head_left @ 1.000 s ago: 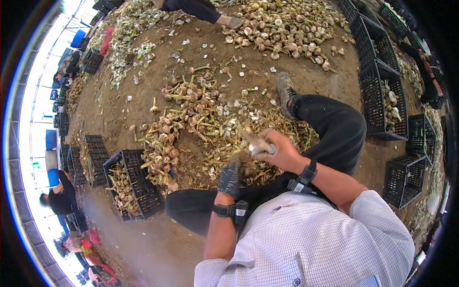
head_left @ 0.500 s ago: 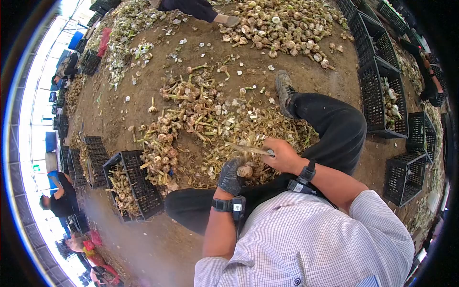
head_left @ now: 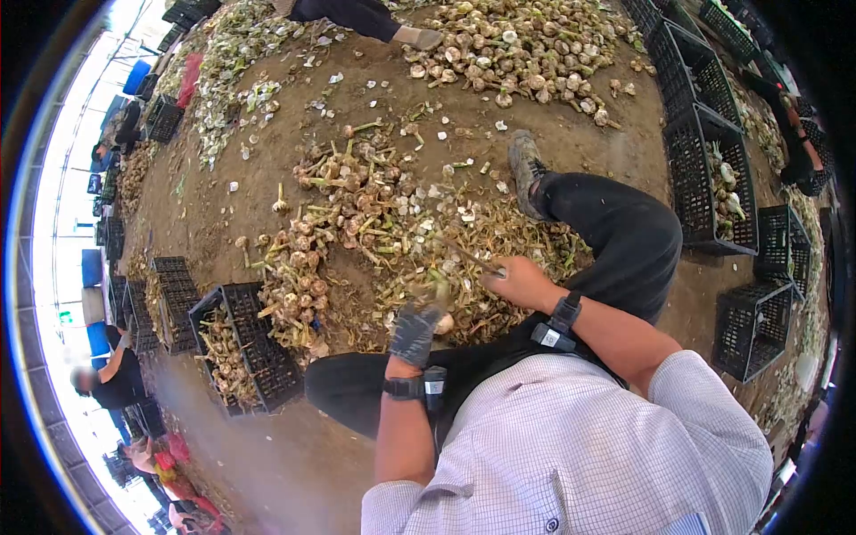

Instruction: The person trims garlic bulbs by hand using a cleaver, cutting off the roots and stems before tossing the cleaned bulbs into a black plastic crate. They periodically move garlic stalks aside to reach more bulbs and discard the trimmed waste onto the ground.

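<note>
My left hand (head_left: 414,332), in a dark grey glove, is closed round a garlic bulb (head_left: 444,324) whose pale base shows at the glove's right side. Motion blurs the stem area above it. My bare right hand (head_left: 524,283) grips a knife (head_left: 474,259), its thin blade pointing up and left, apart from the bulb. Beneath both hands lies a heap of cut stems and dry leaves (head_left: 499,236). Just beyond and to the left is a pile of untrimmed garlic (head_left: 348,192).
A black crate (head_left: 267,343) with garlic stands by my left knee. More black crates (head_left: 713,178) line the right side. A large garlic heap (head_left: 544,53) lies ahead, beside another person's foot (head_left: 428,39). Other people work at the left and right edges.
My left hand has moved slightly left and down with the garlic bulb. The knife has tilted, its tip now higher and farther from the bulb.
</note>
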`<state>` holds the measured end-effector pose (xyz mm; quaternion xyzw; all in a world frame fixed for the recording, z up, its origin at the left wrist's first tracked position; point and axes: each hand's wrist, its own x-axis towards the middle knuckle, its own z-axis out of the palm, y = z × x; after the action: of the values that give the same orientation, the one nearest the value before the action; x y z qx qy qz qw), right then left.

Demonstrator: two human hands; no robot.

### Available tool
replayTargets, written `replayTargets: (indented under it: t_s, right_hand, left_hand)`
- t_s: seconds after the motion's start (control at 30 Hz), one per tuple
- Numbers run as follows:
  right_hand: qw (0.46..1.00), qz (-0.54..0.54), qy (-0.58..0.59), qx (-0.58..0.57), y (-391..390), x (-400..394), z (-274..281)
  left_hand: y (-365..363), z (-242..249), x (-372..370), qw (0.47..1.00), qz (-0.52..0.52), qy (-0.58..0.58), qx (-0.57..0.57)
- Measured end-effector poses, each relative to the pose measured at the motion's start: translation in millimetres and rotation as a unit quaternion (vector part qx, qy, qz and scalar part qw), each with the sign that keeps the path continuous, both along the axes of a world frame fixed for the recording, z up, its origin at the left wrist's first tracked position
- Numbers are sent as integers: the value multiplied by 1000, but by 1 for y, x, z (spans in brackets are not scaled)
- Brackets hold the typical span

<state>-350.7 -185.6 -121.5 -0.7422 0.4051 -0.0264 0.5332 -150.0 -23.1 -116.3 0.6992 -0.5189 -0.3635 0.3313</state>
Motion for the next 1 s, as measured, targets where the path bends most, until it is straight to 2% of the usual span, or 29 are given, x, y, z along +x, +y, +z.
replayTargets:
  t_s: [0.07, 0.1, 0.2, 0.23, 0.33, 0.37, 0.4, 0.43, 0.47, 0.5, 0.53, 0.57, 0.6, 0.63, 0.73, 0.77, 0.8, 0.87, 0.93, 0.97, 1.0]
  right_hand:
    - [994, -23, -46, 95, 1, 6, 16]
    - [992, -32, -65, 99, 5, 10, 16]
    - [985, -59, -109, 119, 12, 16, 10]
    - [982, -68, -113, 132, 11, 15, 7]
    - [988, -67, -56, 124, -2, 8, 3]
    - [991, -62, -27, 114, -12, 6, 1]
    - [996, -69, -13, 48, -27, 5, -6]
    - [978, -137, -141, 75, -44, 1, -10]
    - [980, -143, -138, 8, -71, -2, 18]
    - [968, -201, -149, 2, -108, -8, 5]
    - [919, -335, -205, 20, -131, -7, 25]
    - [847, -457, -271, 18, -153, -5, 46]
    - [834, -434, -334, 67, -162, -13, 75]
    - [829, -413, -377, 33, -165, -12, 92]
    - [883, -390, -261, 1, -163, -16, 78]
    - [895, -371, -247, 35, -148, -11, 77]
    - [917, -344, -194, 64, -137, -10, 75]
    - [937, -318, -115, 88, -117, -6, 55]
    - [958, -268, -77, 61, -102, -3, 33]
    - [962, -251, -66, 89, -98, -1, 27]
    - [963, -235, -54, 117, -96, 2, 21]
  left_hand:
    - [-7, -10, -15, 973, 81, 194, 94]
    - [-17, 5, -23, 966, 88, 191, 152]
    - [-27, 20, -34, 981, 48, 142, 124]
    - [-32, 27, -32, 981, 24, 111, 159]
    - [-20, -1, -21, 943, 154, 268, 122]
    - [-7, -42, -4, 961, 126, 222, 108]
    - [6, -82, 12, 975, 101, 173, 93]
    - [11, -89, 31, 985, 73, 87, 127]
    - [13, -93, 48, 986, 45, 1, 161]
    - [9, -87, 52, 975, 87, 2, 206]
    - [4, -81, 55, 960, 130, 4, 248]
    - [-15, -54, 54, 920, 240, 91, 295]
    - [-2, -104, 75, 896, 292, 142, 302]
    - [11, -153, 96, 867, 347, 189, 305]
    - [-17, -124, 117, 907, 240, 48, 341]
    - [-1, -190, 142, 897, 242, 23, 369]
    - [-1, -200, 150, 886, 247, -24, 392]
    - [-17, -185, 159, 853, 273, -116, 430]
    - [-39, -177, 170, 820, 290, -181, 460]
    - [-31, -221, 192, 812, 250, -233, 472]
    - [-44, -214, 197, 802, 207, -283, 483]
